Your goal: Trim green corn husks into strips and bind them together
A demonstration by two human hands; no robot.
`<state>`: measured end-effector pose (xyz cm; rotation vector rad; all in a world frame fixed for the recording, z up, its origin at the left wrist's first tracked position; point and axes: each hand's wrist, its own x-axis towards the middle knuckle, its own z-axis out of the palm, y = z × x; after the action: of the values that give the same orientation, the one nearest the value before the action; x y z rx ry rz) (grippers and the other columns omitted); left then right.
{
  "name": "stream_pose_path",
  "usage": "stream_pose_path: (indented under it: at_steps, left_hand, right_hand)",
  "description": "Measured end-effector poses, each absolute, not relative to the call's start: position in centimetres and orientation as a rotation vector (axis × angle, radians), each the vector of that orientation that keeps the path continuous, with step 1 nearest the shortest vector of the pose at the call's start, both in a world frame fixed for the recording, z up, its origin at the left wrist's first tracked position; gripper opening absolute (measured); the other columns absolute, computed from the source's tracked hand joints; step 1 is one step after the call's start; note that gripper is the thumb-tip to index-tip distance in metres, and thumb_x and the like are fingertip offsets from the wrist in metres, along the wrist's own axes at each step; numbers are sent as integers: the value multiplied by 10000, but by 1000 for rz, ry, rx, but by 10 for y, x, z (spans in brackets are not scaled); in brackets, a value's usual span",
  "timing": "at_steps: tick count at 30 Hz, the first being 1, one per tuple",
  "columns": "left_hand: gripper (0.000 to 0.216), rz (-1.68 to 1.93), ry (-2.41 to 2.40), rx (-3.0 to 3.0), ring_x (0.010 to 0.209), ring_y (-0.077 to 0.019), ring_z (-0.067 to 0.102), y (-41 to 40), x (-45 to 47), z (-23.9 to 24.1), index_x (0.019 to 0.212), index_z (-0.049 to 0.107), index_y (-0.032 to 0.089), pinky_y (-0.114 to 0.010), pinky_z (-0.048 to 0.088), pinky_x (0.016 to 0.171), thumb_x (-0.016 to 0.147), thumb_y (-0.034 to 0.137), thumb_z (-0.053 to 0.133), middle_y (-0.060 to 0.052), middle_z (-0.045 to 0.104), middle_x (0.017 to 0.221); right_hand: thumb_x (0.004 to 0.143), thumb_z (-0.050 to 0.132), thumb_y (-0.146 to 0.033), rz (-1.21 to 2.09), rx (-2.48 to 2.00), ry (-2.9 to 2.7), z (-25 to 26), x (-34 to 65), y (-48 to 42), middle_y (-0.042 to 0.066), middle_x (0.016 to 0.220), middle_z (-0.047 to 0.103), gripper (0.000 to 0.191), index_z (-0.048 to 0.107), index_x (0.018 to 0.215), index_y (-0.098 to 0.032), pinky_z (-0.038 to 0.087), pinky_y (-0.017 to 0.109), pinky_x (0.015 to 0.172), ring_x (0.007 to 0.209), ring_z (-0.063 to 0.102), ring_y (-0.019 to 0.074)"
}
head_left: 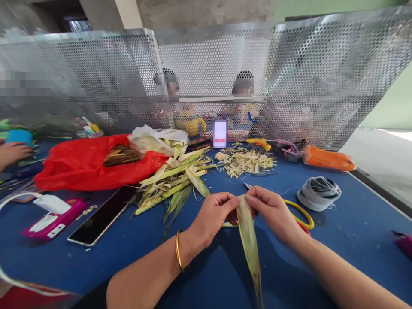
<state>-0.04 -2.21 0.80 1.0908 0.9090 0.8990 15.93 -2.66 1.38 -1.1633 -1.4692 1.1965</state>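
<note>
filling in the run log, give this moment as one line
left hand pinching leaf top | right hand pinching same leaf | table: scissors, thread coil, leaf pile

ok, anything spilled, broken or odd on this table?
Nothing broken. Trimmings lie strewn loose on the table, and a heap of leaves fans out untidily beside the red bag. The left hand and right hand pinch one leaf, intact.

Left hand (210,216) and right hand (273,210) meeting at centre, fingertips pinching closed; forearms angling inward from lower edge, wrists bending slightly.
</note>
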Motion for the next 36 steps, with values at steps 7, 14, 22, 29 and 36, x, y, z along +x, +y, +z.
stream_pose_path:
  at_steps: [7, 14, 22, 29, 36]
  left_hand:
    - [194, 952, 961, 1146, 553, -107, 561, -22, 1, 7, 747, 638, 144, -209, 468, 526, 772, 336, 642, -1, 632, 631]
    - [172, 956, 969, 1240, 544, -105, 553, -23, -1, 7, 739, 661, 164, -205, 451, 523, 786, 325, 620, 17, 615, 611]
    - [176, 971, 981, 1299, 568, -109, 558, -24, -1, 7, 752, 671, 169, -203, 444, 533, 797, 327, 606, 13, 621, 631]
    - [171, 973, 965, 1333, 579, -105, 539, -23, -2, 7, 736, 665, 163, -197, 435, 539, 799, 309, 604, 12, 605, 632]
    - [160, 987, 963, 1246, 565, -99, 518, -26, 2, 7, 714, 646, 150, -202, 432, 549, 776, 295, 619, 14, 585, 616]
  right_hand:
    - [835, 592, -419, 1099, -1167, -1605, 10, 160, -27, -38, 590, 522, 266, 557, 720, -182, 400, 235, 535, 554, 481, 108]
    - [833, 604, -375, 989, -1178, -1620, 10, 159, -28, -26, 640, 520, 202, 579, 762, -188, 375, 249, 564, 601, 455, 120]
    - [789, 648, -360, 1053, -1179, -1527, 10, 159, -28, -36, 602, 504, 199, 583, 719, -186, 365, 240, 543, 579, 441, 117]
    - [801, 644, -315, 1026, -1162, -1536, 7, 160, -29, -42, 608, 502, 158, 590, 728, -185, 347, 235, 541, 577, 430, 111]
    - [849, 569, -279, 857, -1151, -1697, 10, 161, -31, -30, 632, 490, 163, 544, 710, -197, 354, 247, 567, 605, 435, 127]
